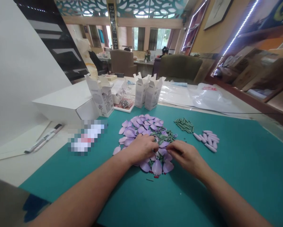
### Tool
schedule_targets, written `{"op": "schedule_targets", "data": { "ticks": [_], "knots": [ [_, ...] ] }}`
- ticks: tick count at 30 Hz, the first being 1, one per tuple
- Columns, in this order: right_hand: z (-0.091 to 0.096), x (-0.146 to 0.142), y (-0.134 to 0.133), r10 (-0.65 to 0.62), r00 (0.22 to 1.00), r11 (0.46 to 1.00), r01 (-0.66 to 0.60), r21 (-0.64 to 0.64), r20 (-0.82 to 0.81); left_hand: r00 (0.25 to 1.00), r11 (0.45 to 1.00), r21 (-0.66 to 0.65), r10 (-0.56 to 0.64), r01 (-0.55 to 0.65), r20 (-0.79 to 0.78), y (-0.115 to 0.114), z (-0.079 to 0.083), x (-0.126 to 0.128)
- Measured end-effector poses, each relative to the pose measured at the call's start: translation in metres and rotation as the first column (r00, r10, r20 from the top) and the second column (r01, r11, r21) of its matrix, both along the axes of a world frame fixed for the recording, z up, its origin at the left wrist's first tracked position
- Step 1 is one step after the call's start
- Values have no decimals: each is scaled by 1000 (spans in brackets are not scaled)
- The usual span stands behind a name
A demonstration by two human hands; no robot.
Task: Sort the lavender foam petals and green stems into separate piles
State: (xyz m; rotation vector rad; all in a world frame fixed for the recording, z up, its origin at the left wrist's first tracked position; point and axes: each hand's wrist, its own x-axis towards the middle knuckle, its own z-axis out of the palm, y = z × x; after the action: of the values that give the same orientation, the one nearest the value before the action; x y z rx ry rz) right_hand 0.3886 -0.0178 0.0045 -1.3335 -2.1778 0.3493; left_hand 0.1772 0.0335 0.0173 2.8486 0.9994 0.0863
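1. Gently: left hand (141,148) and right hand (186,156) close together, nearly meeting atop the lilac petals (157,167); any grip hidden.
2. Petals apparently light, thin and fragile, best taken by their edges.
3. Green stem pieces (184,125) at 2 o'clock, pale buds (209,140) just beyond.
4. Below, a teal cutting mat (238,164); white cartons (141,91) at 12 o'clock; upholstered chairs (179,67) farther off.
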Motion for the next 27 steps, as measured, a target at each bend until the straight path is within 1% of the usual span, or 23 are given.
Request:
{"op": "schedule_targets", "data": {
  "ticks": [4,7,9,12,15,17,20,22,25,27],
  "knots": [
    [1,1,0,-8,1000,1000,7,-11,-21,997,998,11,-70,69,27,0,-4,-1],
    [1,1,1,-18,999,1000,17,-23,-41,995,996,6,-84,84,44,2,-4,-2],
    [1,1,2,-37,997,999,35,-29,-63,995,998,-20,-65,67,82,5,-2,-3],
    [4,-1,0,-77,991,996,71,-60,-105,975,991,-134,8,23,224,8,5,-6],
    [9,-6,-5,-100,982,985,75,-155,-162,910,961,-275,103,13,402,5,12,-6],
    [10,-10,-8,-84,974,971,32,-238,-210,874,943,-331,137,30,467,-2,13,-1],
    [9,-14,-11,-64,954,943,-39,-331,-293,859,930,-366,154,42,488,-11,12,6],
    [7,-14,-10,-87,934,925,-54,-376,-348,852,915,-398,152,71,502,-12,14,6],
    [6,-11,-5,-147,901,913,-35,-407,-409,835,902,-424,173,78,522,-4,21,-5],
    [7,-8,-1,-185,885,917,-2,-400,-428,861,909,-415,171,50,479,4,27,-17]
  ]
}}
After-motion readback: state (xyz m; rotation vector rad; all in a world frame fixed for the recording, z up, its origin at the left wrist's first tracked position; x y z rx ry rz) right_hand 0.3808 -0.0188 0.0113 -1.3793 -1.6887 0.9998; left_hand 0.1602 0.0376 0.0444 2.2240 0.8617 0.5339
